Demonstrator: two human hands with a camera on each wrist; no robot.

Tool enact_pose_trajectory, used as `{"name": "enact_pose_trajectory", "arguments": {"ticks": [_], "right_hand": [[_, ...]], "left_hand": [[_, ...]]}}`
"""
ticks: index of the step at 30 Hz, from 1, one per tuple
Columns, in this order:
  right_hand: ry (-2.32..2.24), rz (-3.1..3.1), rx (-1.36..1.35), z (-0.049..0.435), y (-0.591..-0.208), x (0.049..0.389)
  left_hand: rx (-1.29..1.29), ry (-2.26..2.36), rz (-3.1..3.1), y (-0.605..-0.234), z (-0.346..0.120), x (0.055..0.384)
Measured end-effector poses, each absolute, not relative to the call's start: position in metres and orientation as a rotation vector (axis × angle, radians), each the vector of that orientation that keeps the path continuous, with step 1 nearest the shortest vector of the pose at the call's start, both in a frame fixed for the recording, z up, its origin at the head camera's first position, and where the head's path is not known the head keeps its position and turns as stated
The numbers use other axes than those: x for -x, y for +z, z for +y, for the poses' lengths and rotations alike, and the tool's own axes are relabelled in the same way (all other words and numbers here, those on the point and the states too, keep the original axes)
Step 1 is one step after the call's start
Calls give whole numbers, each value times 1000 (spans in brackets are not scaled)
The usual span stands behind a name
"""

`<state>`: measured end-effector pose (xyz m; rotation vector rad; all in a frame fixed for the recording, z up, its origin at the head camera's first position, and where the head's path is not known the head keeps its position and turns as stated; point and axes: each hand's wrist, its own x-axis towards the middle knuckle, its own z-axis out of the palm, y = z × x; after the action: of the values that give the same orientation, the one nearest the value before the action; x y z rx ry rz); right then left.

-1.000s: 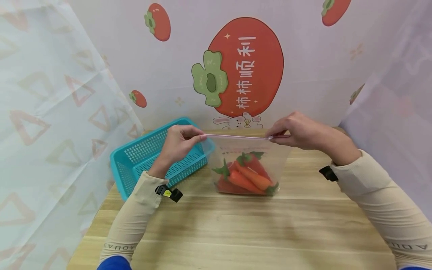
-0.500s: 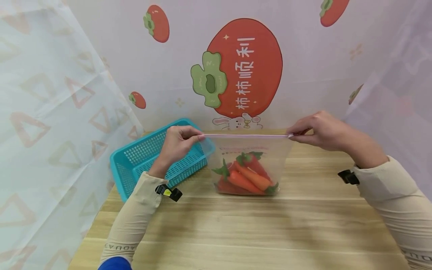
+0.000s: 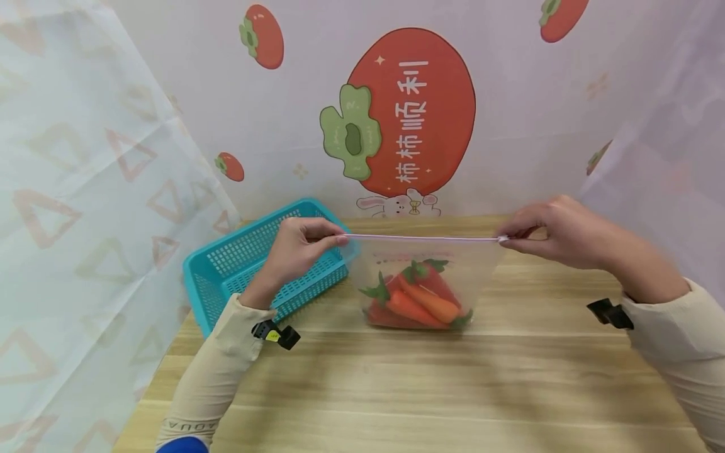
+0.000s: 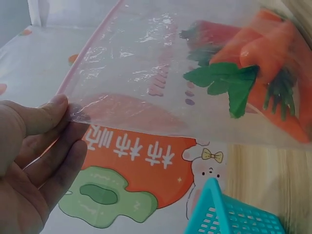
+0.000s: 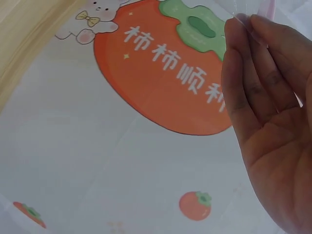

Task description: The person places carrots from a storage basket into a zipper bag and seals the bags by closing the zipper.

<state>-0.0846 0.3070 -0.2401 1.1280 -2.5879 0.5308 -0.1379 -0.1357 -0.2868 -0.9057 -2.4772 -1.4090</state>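
A clear zip bag (image 3: pixel 419 255) with a pink strip along its top stands on the table in the head view. Inside it lie orange carrots (image 3: pixel 433 304) and darker red vegetables with green tops, their kind blurred by the plastic. The left hand (image 3: pixel 297 248) pinches the strip's left end between thumb and fingers; the left wrist view shows that hand (image 4: pixel 44 146) at the bag's corner. At the right end, the right hand (image 3: pixel 557 233) pinches the strip near a small white piece. The strip is stretched straight between both hands. In the right wrist view, only the bag's corner shows at the fingertips.
A turquoise perforated basket (image 3: pixel 195 283) stands at the left behind the left forearm. The wooden table (image 3: pixel 396 384) runs in front of the bag. Printed cloth walls (image 3: pixel 510 126) close off the back and both sides.
The right hand has moved right along the bag's strip to its right end. The left hand stays on the left end. Both hands and the strip are slightly lower in the head view.
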Motion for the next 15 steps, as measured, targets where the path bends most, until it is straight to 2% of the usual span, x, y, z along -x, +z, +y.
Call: {"name": "enact_pose_trajectory", "arguments": {"ticks": [10,15], "right_hand": [[552,-2585,-1199,310,-232,55],[558,-2618,-1194,314,-238,55]], "left_hand": [[991,-1465,-2546,-270,-147,118],[1041,-1535,-2584,-273,-145,122]]}}
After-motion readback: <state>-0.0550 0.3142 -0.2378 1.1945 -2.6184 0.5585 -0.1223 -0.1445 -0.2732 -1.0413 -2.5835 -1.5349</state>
